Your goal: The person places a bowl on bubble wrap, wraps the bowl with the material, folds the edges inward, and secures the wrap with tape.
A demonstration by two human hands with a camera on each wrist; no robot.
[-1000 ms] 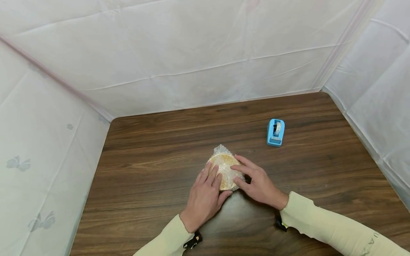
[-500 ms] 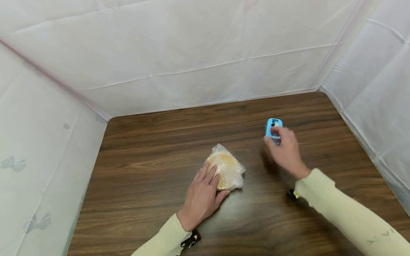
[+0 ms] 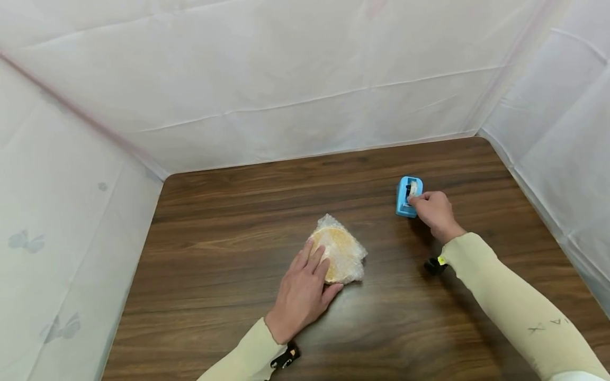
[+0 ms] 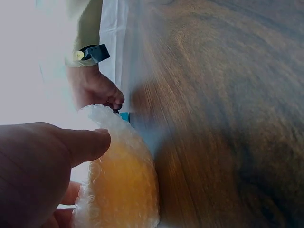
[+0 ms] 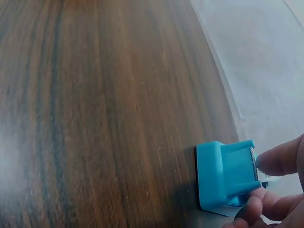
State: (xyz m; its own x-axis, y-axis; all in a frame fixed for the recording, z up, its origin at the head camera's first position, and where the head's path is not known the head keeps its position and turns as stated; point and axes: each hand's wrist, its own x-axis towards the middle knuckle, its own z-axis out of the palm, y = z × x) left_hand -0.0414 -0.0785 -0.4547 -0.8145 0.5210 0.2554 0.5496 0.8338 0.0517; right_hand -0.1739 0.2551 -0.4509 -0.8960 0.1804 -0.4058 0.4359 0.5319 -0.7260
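A round yellow object wrapped in bubble wrap (image 3: pixel 347 253) lies on the table. My left hand (image 3: pixel 301 296) rests on its near left part with fingers extended. In the left wrist view, the thumb lies over the bubble wrap (image 4: pixel 126 178). Farther right, my right hand (image 3: pixel 434 212) is at the blue tape dispenser (image 3: pixel 403 208), thumb and forefinger pinching the tape end by the cutter. The right wrist view shows the dispenser (image 5: pixel 212 175) close up, its toothed edge beside the fingers (image 5: pixel 280 159); the tape itself is mostly hidden there.
The dark wood-grain table (image 3: pixel 214 275) has rounded far corners. White sheeting (image 3: pixel 286 79) hangs behind it and along both sides. A small black device (image 3: pixel 285 357) is strapped at the left wrist, another (image 3: pixel 434 265) at the right.
My right hand has left the bubble-wrapped object, reached right and away to the tape dispenser, and now pinches the tape there. My left hand has stayed on the wrap.
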